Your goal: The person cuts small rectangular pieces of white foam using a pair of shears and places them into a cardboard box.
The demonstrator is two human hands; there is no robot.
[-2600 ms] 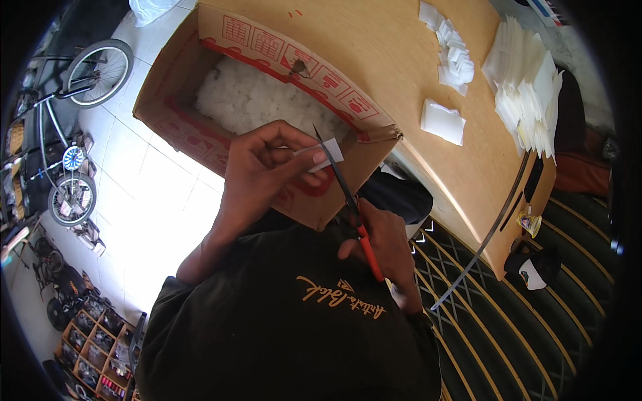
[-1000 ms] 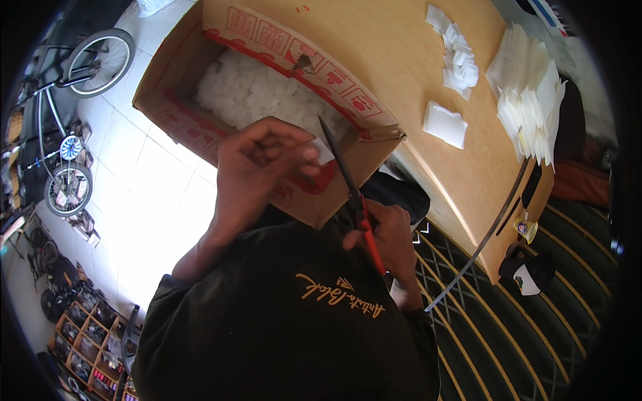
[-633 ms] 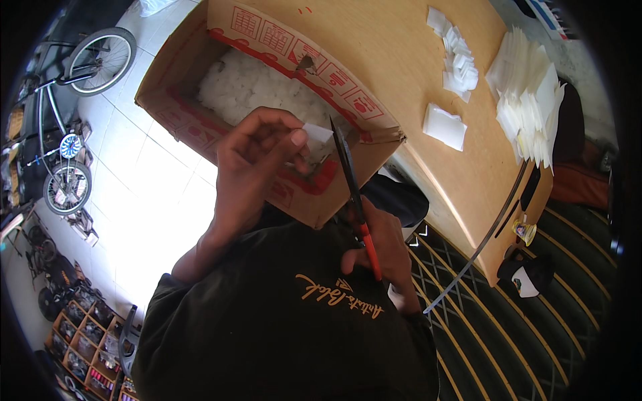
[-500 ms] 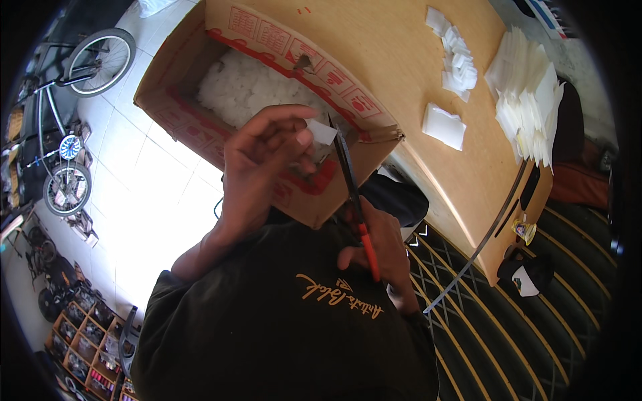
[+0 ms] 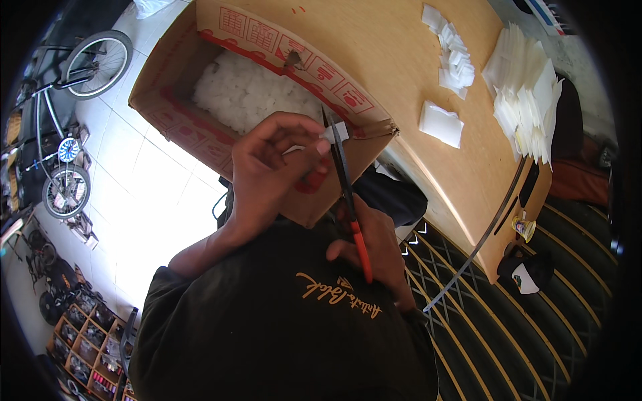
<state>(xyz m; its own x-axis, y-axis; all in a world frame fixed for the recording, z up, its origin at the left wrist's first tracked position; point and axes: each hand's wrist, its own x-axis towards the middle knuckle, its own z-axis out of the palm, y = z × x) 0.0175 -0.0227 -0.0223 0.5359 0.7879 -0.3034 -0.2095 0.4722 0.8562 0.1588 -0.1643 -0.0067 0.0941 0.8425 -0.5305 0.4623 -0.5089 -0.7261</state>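
Note:
My left hand pinches a small piece of white sheet material between thumb and fingertips, over the near side of an open cardboard box. The scissors, with dark blades and red handles, are in my right hand. Their blades point up and away from me and cross the white piece just beside my left fingertips. Some of my right fingers are hidden behind the handle. Many small white pieces fill the box below my hands.
A wooden table holds a strip of folded white pieces, a square white stack and a larger pile of white sheets. A yellow cup is by the table's corner. A bicycle stands at the left.
My left hand has moved slightly right, toward the scissors. The white piece now lies across the blades instead of left of them. The scissors have shifted a little left and nearer me.

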